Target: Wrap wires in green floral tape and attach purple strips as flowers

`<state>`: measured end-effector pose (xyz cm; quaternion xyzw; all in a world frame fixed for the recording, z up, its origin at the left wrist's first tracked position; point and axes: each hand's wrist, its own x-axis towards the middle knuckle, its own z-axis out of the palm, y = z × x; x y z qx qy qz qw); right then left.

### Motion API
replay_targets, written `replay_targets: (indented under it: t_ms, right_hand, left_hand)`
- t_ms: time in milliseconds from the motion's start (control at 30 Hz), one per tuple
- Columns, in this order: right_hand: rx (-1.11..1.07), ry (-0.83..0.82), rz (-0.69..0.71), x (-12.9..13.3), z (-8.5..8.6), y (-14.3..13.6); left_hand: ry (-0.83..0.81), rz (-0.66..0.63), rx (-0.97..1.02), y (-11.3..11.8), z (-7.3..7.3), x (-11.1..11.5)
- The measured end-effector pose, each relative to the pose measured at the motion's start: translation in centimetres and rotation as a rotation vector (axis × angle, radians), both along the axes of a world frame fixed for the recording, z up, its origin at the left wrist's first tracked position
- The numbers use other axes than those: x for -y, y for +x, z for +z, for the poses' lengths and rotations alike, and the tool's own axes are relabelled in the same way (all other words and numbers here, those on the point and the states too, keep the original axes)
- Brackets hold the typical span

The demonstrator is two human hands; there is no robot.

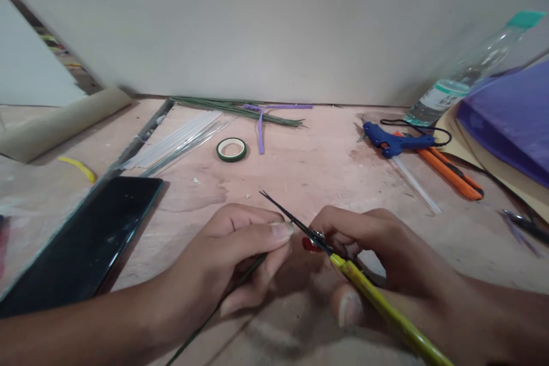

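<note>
Between the thumb and fingers of my left hand [240,257] is pinched a thin dark green stem [201,323], which runs down toward the bottom edge. My right hand [377,263] is closed around scissors with yellow handles [377,300]. The narrow dark blades point up and left, slightly parted at the tips, and cross just beside my left thumb at the stem's upper end. A small red piece [312,245] shows beside the blades, near my right fingers.
Behind my hands lie green tape [231,150], green stems [274,118], a purple strip [261,131] and clear sticks [171,140]. A phone [94,234] lies left. At right are a blue glue gun [397,142], an orange cutter [450,173] and a bottle [446,94].
</note>
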<state>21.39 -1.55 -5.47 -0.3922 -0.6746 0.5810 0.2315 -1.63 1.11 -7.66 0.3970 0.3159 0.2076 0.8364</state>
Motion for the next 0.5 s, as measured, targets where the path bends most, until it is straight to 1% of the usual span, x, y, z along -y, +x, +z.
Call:
replay_targets:
  t_ms: [167,300,500]
  right_hand:
    - [-0.042,0.012,0.031,0.17,-0.58,0.29]
    - [-0.01,0.039,0.004,0.11,-0.76,0.37]
    - [0.037,0.039,-0.048,-0.05,-0.93,0.48]
  left_hand:
    - [0.027,0.003,-0.023,-0.07,0.08,-0.2]
    - [0.059,0.015,-0.06,-0.11,0.25,-0.3]
    - [0.132,0.074,-0.127,-0.16,0.41,-0.57]
